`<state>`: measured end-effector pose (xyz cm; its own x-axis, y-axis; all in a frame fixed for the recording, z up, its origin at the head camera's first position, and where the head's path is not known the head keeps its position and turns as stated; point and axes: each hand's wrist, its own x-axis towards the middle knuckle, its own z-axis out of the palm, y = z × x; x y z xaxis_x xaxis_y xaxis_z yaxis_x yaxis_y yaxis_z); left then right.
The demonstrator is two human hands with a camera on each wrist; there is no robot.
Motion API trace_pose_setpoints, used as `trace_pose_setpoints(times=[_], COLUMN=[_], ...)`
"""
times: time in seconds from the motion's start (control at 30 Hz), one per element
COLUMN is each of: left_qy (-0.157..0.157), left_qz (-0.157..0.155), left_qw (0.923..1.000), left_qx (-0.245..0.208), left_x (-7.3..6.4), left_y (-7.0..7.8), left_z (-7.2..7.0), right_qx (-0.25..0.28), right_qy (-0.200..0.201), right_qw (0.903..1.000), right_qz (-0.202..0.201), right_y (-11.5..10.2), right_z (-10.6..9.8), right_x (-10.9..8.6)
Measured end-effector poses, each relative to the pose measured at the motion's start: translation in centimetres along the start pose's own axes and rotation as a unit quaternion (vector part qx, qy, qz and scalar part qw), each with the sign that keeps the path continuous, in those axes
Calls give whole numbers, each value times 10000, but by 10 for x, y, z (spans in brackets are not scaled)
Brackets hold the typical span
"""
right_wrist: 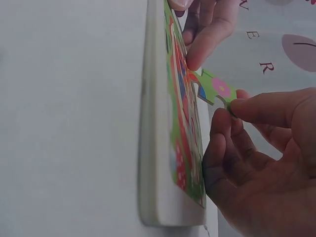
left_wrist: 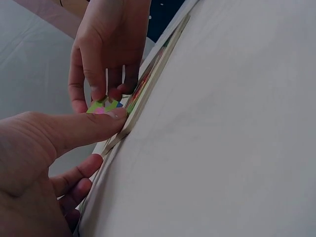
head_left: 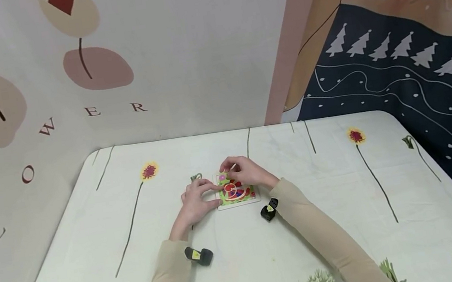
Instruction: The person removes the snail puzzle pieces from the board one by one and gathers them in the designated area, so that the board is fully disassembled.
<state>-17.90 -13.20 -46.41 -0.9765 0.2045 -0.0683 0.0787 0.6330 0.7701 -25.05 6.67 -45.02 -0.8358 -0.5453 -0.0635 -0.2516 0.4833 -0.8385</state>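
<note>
One puzzle piece (right_wrist: 219,88) (prob light, stiff, best edge-gripped imo) sat pinched in the right hand (head_left: 247,171) while the spread left hand (head_left: 196,200) touched the board (head_left: 240,204) at left.

Between the sleeves (head_left: 165,281), room runs from the puzzle (head_left: 237,194) toward the near edge of the surface (head_left: 244,260); left fingers (head_left: 205,187) bar the puzzle's left side, right fingers (head_left: 231,161) its far side.

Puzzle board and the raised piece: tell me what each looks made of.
Puzzle board: probably wood or fibreboard, pale and smooth; its bare rim looks thick and stiff. Raised piece: likely thin board, perhaps wood or card; it shows a printed face and cut edge.
</note>
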Motion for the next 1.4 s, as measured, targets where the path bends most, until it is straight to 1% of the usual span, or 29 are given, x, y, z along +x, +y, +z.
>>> trace_pose_setpoints(times=[0.2, 0.57, 0.7, 1.4], left_qy=[11, -18, -25, -43], left_qz=[81, -41, -49, -102], left_qw=[10000, 10000, 10000, 9999], left_qx=[36, 2, -28, -25], left_x=[0, 0, 0, 0], left_y=[0, 1, 0, 1], left_z=[1, 1, 1, 1], right_qx=[-20, 104, 115, 255], right_qy=[183, 334, 430, 827], right_qw=[9998, 9994, 9990, 9961], right_qz=[-20, 77, 28, 197], right_y=[-5, -7, -8, 6], right_z=[-3, -13, -17, -38], right_x=[-7, -15, -19, -35])
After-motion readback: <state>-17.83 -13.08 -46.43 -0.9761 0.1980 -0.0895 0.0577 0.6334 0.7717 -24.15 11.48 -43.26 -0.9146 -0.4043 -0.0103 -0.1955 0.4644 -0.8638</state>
